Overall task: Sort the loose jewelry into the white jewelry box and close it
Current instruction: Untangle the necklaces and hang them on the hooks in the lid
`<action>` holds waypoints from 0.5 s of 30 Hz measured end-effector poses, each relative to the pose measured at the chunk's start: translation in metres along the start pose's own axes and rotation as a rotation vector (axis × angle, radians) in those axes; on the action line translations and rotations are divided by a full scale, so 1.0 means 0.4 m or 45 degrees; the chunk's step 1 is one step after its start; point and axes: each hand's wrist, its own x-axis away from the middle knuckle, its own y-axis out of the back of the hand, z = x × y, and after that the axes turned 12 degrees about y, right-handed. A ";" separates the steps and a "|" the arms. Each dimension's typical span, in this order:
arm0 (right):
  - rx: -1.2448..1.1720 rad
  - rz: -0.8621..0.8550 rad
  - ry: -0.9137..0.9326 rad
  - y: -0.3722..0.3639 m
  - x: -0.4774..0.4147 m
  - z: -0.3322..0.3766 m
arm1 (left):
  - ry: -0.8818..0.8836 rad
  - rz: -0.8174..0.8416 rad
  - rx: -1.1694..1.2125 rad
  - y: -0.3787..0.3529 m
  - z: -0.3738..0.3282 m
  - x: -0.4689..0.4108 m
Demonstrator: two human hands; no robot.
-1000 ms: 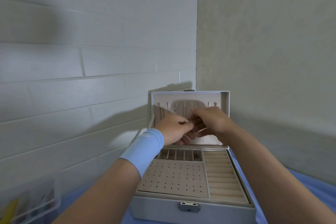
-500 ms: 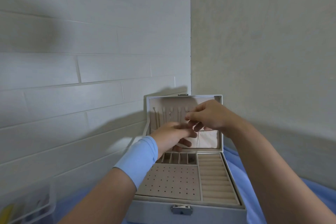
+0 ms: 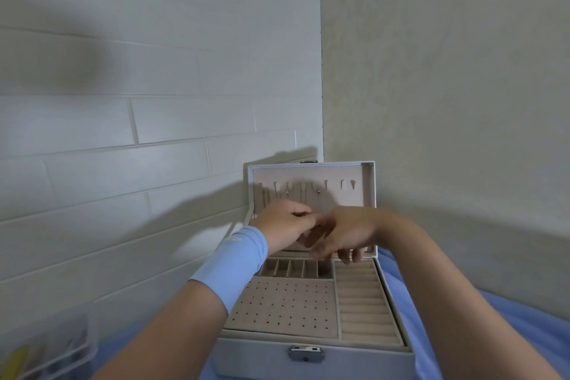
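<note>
The left hand [image 3: 282, 225], a blue sleeve [image 3: 234, 259] on its wrist, reaches from lower left to the frame's centre, fingers curled in against the right hand [image 3: 350, 236], whose fingers droop downward. Blur hides whether either pinches anything. Both hover before the raised lid [image 3: 364, 194] of the white jewelry box [image 3: 354, 361], open at lower centre

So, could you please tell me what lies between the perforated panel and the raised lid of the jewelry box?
In the head view, a row of small divided compartments lies between the perforated panel and the lid.
</note>
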 end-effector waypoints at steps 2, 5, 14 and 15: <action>-0.089 -0.078 0.069 -0.009 -0.009 -0.007 | -0.032 -0.023 0.008 0.000 -0.005 -0.005; -0.178 -0.192 0.090 -0.003 -0.007 -0.019 | -0.047 -0.049 0.040 0.003 -0.003 -0.020; -0.093 -0.712 0.201 0.039 0.011 -0.003 | -0.042 -0.146 -0.395 -0.013 0.031 -0.047; -0.071 -0.782 0.219 0.040 0.010 0.000 | -0.056 -0.148 -0.475 -0.018 0.034 -0.048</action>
